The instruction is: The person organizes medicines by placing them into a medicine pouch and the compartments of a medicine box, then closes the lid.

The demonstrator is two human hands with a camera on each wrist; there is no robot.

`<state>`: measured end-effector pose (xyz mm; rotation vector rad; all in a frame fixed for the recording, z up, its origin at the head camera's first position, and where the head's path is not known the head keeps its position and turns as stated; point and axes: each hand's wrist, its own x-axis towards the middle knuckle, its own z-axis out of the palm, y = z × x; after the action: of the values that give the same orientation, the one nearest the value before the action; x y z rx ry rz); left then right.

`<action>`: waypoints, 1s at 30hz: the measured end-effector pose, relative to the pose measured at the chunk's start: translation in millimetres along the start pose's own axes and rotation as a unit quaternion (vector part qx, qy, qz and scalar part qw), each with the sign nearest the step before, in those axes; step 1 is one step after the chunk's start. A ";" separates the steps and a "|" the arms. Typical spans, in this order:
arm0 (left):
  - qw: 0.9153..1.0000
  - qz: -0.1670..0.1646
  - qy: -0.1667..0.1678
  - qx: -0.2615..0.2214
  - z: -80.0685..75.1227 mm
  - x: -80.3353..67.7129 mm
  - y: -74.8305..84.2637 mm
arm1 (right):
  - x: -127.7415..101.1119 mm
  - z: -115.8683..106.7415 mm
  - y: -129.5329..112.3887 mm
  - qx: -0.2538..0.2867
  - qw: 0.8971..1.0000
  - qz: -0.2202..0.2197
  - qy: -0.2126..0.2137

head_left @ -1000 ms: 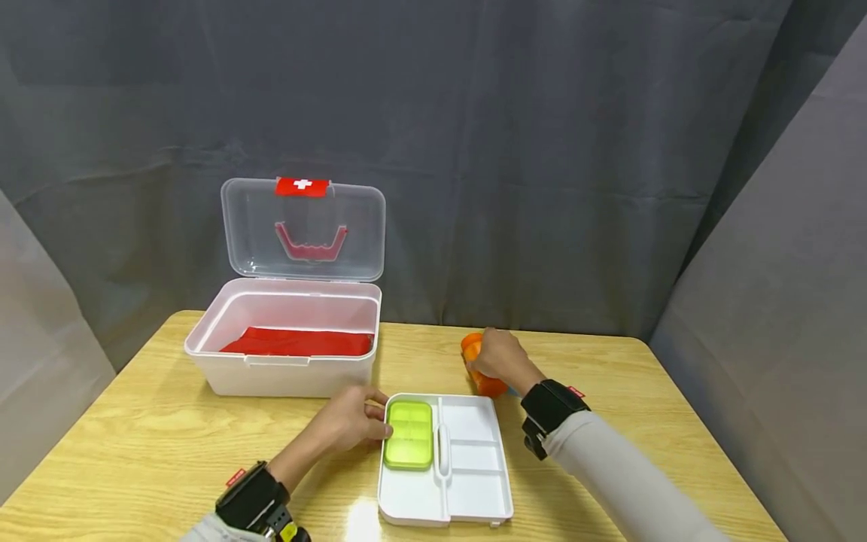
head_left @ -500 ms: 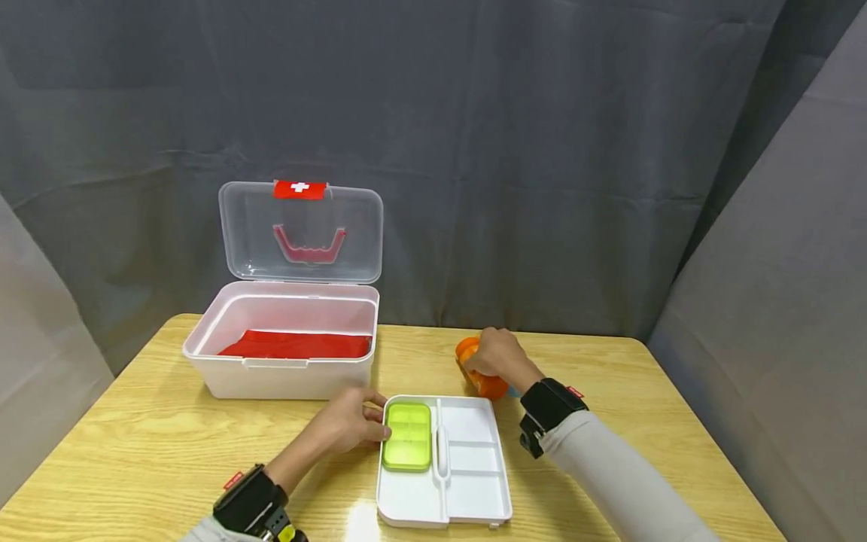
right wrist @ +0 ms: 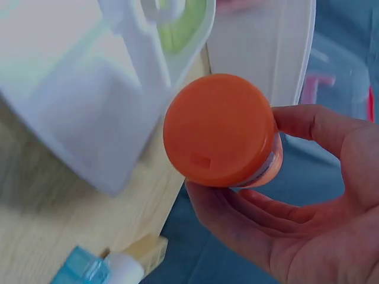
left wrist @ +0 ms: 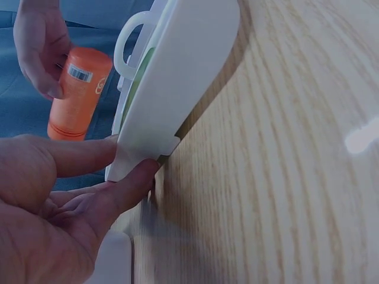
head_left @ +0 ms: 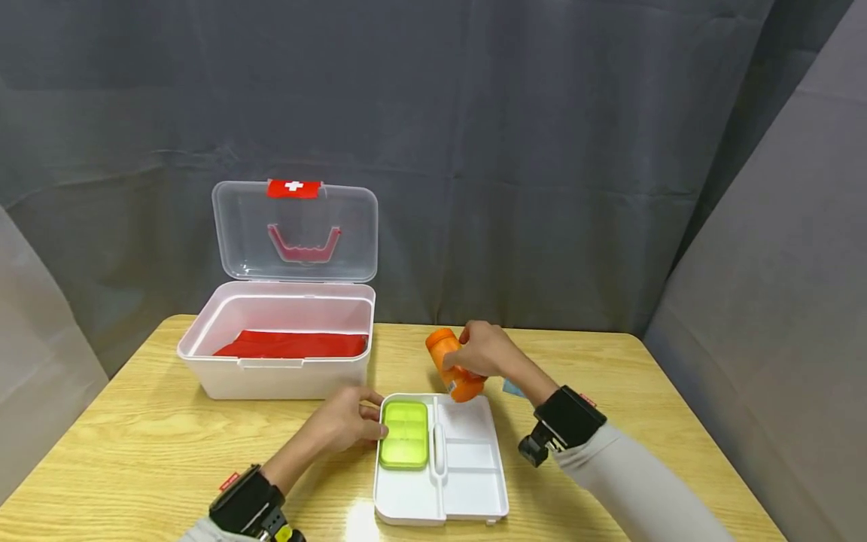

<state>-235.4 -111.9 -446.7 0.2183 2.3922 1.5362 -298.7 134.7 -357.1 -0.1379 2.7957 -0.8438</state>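
Grey drapes backed the wooden counter (head_left: 135, 452). Centre frame, the right hand (head_left: 484, 350) gripped an orange bottle (head_left: 452, 365) above the white tray (head_left: 467, 489); the left hand (head_left: 342, 421) pinched the tray's edge.

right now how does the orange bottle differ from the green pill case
The orange bottle is a round cylinder, gripped in the right hand and tilted above the white tray. The green pill case is flat and rectangular, lying in the tray's left compartment with the left hand at the tray edge beside it. Both look plastic.
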 end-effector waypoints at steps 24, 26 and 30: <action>1.000 0.000 -0.007 0.000 -1.0 0.3 1.9 | -66.6 51.3 -30.5 0.063 0.986 -0.082 -0.131; 1.000 -0.002 -0.004 0.005 -1.0 0.4 2.2 | -68.6 55.0 -31.2 0.061 0.985 -0.088 -0.136; 1.000 0.001 -0.003 0.014 -1.3 0.9 2.0 | -71.9 61.5 -31.8 0.052 0.985 -0.099 -0.132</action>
<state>-236.7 -111.9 -444.4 0.2304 2.4104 1.5018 -213.6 86.2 -376.4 -0.4812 2.5140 -0.9387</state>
